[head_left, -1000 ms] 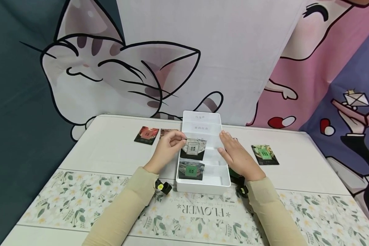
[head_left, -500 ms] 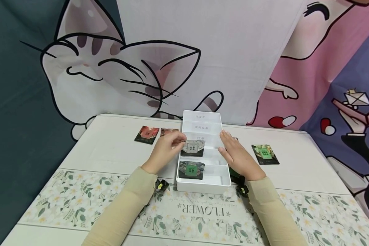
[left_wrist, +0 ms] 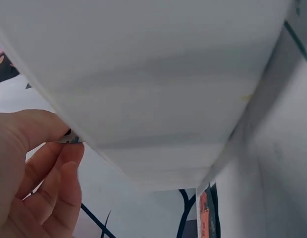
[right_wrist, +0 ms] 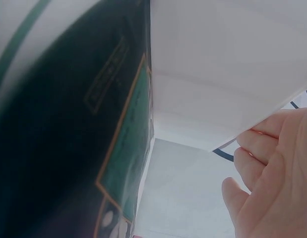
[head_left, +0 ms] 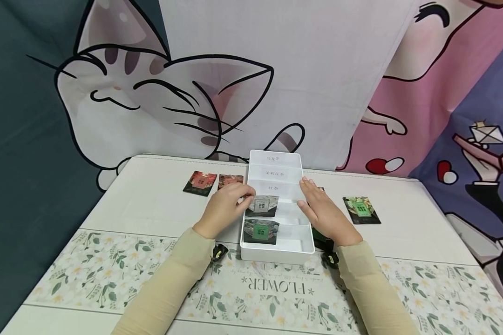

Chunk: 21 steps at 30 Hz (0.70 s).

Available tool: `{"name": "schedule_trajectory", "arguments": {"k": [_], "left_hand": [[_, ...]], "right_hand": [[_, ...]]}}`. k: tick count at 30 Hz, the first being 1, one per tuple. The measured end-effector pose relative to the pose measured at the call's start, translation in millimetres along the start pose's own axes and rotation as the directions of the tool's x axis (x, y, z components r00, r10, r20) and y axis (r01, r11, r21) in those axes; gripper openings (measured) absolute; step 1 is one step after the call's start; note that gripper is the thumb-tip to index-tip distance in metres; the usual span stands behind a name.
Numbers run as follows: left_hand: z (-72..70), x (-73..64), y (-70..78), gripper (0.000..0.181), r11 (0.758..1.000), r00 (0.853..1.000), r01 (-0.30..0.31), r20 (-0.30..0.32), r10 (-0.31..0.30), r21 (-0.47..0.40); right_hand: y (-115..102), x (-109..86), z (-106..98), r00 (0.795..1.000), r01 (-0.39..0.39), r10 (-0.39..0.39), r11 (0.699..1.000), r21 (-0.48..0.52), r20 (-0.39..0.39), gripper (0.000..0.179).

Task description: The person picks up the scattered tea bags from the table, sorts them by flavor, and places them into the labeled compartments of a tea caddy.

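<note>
A long white box [head_left: 276,257] with several compartments stands at the middle of the table. My left hand [head_left: 227,207] is at its left rim, thumb and forefinger pinching the upper left corner of a grey-and-black tea sachet [head_left: 263,205], whose lower part sits in the second compartment from the front. In the left wrist view, only a sliver of that sachet [left_wrist: 70,137] shows between the fingertips. A green-labelled tea sachet [head_left: 261,231] leans in the front compartment. With fingers extended, my right hand [head_left: 324,211] rests against the box's right rim, holding nothing.
Two red tea sachets [head_left: 200,183] [head_left: 229,180] lie left of the box. To the right lies a bright green one [head_left: 362,210]. Another dark green packet [head_left: 322,239] is partly hidden under my right hand. A cartoon cloth [head_left: 218,93] hangs behind the table.
My left hand has lowered the grey-and-black sachet into the second compartment, toward the front of the box. The right hand has stayed at the rim.
</note>
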<state>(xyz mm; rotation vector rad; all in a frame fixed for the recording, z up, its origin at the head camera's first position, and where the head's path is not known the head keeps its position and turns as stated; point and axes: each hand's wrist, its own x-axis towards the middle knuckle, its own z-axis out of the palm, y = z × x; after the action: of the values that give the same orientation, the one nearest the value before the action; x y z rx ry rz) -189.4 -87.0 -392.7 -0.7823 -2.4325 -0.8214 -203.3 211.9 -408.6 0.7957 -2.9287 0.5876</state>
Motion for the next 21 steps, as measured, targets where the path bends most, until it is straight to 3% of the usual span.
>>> {"name": "schedule_trajectory", "arguments": {"k": [7,21], "left_hand": [[2.3,-0.6,-3.5,0.007,0.999,1.0,-0.03,0.008,0.03,0.042],[3.2,-0.8,-5.3,0.009,0.998,0.999,-0.001,0.053,-0.002,0.063]], "right_hand": [[-0.3,0.3,0.2,1.0,0.002,-0.002,1.0,0.007,0.0,0.065],[1.1,0.6,0.3,1.0,0.001,-0.001,1.0,0.007,0.001,0.066]]}}
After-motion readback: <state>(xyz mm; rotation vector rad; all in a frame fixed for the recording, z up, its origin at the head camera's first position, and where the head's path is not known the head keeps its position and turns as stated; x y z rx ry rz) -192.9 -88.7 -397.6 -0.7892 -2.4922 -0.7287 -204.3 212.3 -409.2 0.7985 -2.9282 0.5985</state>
